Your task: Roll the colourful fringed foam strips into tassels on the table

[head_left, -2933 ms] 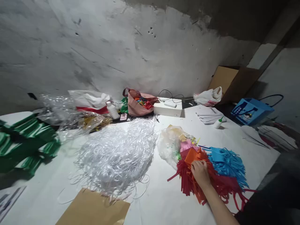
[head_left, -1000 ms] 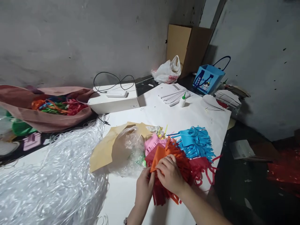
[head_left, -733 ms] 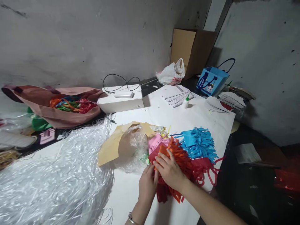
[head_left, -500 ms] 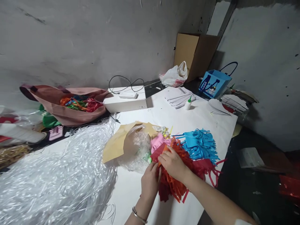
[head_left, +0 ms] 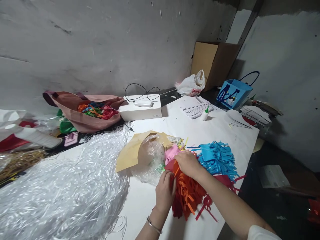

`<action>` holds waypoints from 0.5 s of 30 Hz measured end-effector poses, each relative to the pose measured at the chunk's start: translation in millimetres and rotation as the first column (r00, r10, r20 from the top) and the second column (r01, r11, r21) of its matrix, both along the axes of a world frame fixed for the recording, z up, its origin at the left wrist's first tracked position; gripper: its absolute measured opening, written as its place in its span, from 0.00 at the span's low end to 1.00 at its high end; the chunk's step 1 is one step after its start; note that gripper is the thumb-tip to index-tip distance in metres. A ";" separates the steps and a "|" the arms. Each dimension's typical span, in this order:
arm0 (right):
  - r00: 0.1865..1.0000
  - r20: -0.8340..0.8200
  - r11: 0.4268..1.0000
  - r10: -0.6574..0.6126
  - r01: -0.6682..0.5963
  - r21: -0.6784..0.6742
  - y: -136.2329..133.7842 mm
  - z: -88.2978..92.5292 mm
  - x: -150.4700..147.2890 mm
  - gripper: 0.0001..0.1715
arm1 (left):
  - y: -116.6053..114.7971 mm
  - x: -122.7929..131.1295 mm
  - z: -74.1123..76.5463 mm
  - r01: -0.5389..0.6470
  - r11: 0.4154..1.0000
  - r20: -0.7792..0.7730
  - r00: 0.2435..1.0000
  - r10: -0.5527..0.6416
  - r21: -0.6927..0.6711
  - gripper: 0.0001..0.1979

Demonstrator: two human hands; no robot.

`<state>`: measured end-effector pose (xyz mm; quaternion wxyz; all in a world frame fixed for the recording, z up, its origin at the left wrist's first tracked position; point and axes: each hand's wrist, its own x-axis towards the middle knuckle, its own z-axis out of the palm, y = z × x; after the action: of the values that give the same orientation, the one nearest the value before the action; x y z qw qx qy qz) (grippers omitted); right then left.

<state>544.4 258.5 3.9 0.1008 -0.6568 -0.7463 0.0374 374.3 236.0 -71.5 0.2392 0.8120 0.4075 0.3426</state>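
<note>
A bundle of orange fringe (head_left: 188, 191), cut into thin strips, lies on the white-covered table over dark red fringe (head_left: 177, 207). My left hand (head_left: 165, 190), with a silver bangle at the wrist, has its fingers curled on the left edge of the orange fringe. Across its top edge lies my right hand (head_left: 189, 163), fingers bent down over it; their tips are partly hidden. A pink fringed piece (head_left: 171, 152) sits just beyond the hands. Blue fringe (head_left: 217, 156) is to the right, with a dark red strip piece (head_left: 226, 181) under my right forearm.
A big heap of white shiny string (head_left: 75, 186) covers the left side. Beyond my hands are a tan paper sheet (head_left: 127, 153) and a clear plastic bag (head_left: 150, 156). Farther back are a glue bottle (head_left: 205, 115), paper stacks (head_left: 195, 108), a white box (head_left: 142, 113) and a blue bag (head_left: 235, 93).
My right hand has shifted toward the far edge of the orange fringe, whose strips spread out more. A dark red strip now shows below my right forearm. The view has turned slightly left.
</note>
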 end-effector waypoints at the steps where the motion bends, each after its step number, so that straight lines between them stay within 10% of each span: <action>1: 0.998 -0.014 0.998 -0.055 0.055 0.011 3.6 -2.5 6.2 0.14 | -1.5 -1.0 -1.4 0.003 1.000 0.014 1.000 -0.003 -0.013 0.07; 6: 0.906 -0.116 0.905 -0.408 0.418 0.081 18.0 -15.0 67.4 0.21 | -5.9 -8.3 -10.8 -0.057 0.954 0.076 0.994 0.083 -0.294 0.07; 15: 0.592 -0.302 0.528 -0.747 0.805 0.271 -36.9 9.4 185.5 0.21 | 34.3 -8.9 -20.3 -0.195 0.793 0.161 0.925 0.344 -0.578 0.19</action>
<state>729.9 221.7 13.3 0.2874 -0.8822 -0.3572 -0.1079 365.4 270.3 -91.8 0.4618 0.5897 0.5665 0.3437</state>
